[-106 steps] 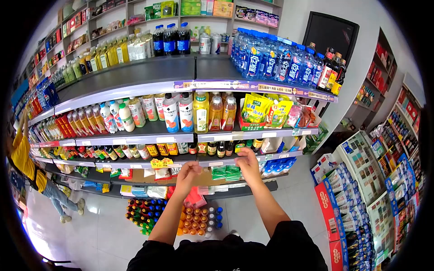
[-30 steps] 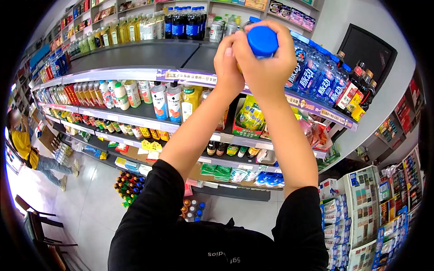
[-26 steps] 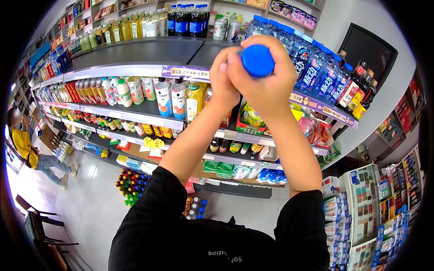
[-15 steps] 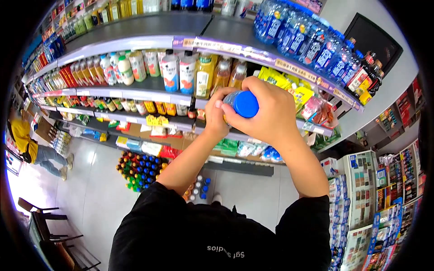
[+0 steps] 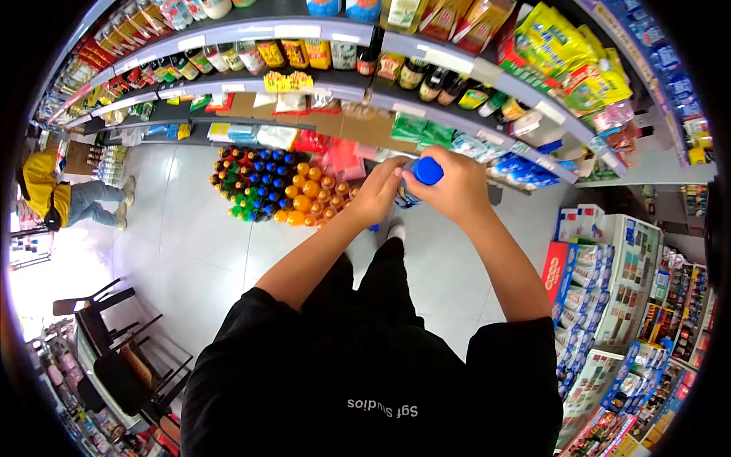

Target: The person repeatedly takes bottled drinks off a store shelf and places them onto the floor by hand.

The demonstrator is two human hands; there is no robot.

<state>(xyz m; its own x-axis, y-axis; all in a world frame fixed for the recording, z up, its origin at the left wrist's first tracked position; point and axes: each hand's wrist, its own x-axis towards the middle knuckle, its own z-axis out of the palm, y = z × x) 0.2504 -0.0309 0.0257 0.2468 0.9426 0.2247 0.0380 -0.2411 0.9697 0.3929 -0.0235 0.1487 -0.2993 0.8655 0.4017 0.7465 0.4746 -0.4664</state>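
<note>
A bottle with a blue cap [image 5: 428, 171] is between my two hands, seen almost from straight above. My right hand [image 5: 457, 186] wraps round its upper part, just below the cap. From the other side my left hand [image 5: 377, 194] closes on it, fingertips near the cap. Most of the bottle's body is hidden by the fingers; a bit of clear and blue shows beneath. Both hands are over the floor, in front of the lowest shelf with its green packets [image 5: 411, 128].
Shelves of bottles, jars and bags [image 5: 560, 46] curve across the front. Grouped bottles with orange caps [image 5: 306, 189] and blue caps stand on the floor. Chairs [image 5: 126, 365] are at lower left, a person in yellow [image 5: 42, 186] farther left, and a display rack [image 5: 624, 282] at right.
My view has tipped downward, so the shelves sit higher and more floor and floor bottles show. Both hands still hold the bottle, now in front of lower shelves.
</note>
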